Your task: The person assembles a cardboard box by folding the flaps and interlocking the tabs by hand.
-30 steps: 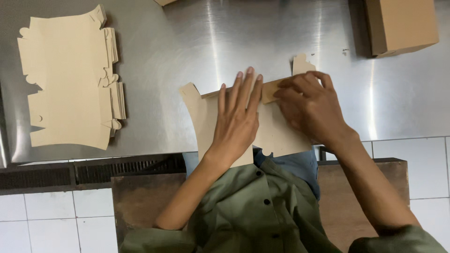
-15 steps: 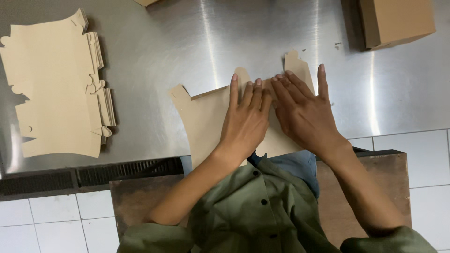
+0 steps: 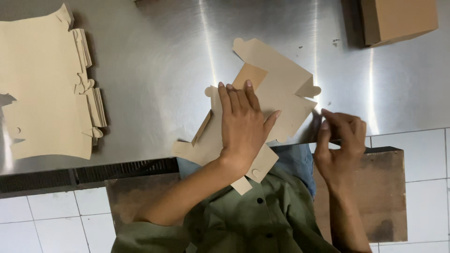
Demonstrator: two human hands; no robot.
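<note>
half a second ago both hands lay flat side by side on the blank; now the right hand (image 3: 338, 140) has lifted off to the table (image 3: 154, 70) edge, fingers loosely curled, holding nothing. the left hand (image 3: 243, 126) stays open, palm pressing the blank (image 3: 281, 89), which has turned askew. the blank is a pale tan die-cut sheet with rounded tabs, one flap folded over, its lower end overhanging the edge. a stack (image 3: 42, 84) lies far left, a box (image 3: 398, 18) far right.
</note>
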